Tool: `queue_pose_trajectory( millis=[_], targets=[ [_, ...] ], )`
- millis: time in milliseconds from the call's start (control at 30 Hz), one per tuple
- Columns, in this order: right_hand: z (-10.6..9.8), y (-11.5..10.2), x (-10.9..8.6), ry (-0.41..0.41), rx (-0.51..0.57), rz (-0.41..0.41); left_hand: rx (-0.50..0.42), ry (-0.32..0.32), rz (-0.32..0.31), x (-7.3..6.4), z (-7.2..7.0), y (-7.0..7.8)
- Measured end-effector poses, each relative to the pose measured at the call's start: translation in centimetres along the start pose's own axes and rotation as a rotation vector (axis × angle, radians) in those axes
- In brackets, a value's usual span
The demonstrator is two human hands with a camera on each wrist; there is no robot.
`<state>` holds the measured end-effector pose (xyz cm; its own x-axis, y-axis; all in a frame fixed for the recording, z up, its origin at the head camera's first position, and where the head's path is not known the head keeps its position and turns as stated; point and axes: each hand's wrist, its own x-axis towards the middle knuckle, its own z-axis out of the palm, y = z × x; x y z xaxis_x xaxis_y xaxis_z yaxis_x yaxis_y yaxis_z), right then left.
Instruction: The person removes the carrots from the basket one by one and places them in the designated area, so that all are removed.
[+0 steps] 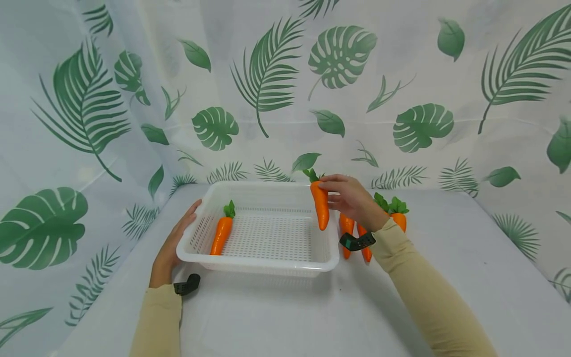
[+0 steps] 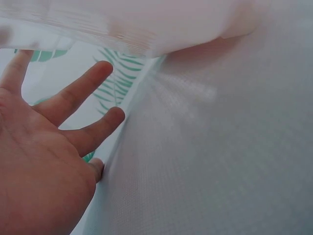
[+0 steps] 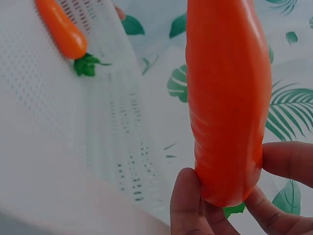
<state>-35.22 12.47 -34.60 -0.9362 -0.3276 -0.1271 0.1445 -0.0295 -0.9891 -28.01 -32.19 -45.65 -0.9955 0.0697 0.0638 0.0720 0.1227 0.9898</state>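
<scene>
My right hand pinches a carrot by its thick leafy end, over the right side of a white plastic basket. The carrot hangs with its tip pointing down; in the right wrist view, fingertips press on both sides of its orange body. At the basket's left wall is my left hand, its fingers straight and spread along the outside of the rim. Inside the basket, against the left wall, lies another carrot with its green top toward the back.
Several more carrots lie on the white table just right of the basket, partly hidden behind my right hand and wrist. A leaf-patterned curtain closes off the back and sides.
</scene>
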Motion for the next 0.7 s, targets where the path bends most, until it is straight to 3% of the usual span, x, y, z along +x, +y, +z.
queue_pose_trajectory(
  millis=[233,700],
  targets=[
    [-1.5,0.3,-0.9,-0.010,0.013,-0.018,-0.021,-0.013,-0.007,0.0,-0.1,0.0],
    [-4.0,0.8,-1.6,0.069,0.001,0.012,-0.049,-0.042,0.013,-0.2,0.0,0.3]
  ],
)
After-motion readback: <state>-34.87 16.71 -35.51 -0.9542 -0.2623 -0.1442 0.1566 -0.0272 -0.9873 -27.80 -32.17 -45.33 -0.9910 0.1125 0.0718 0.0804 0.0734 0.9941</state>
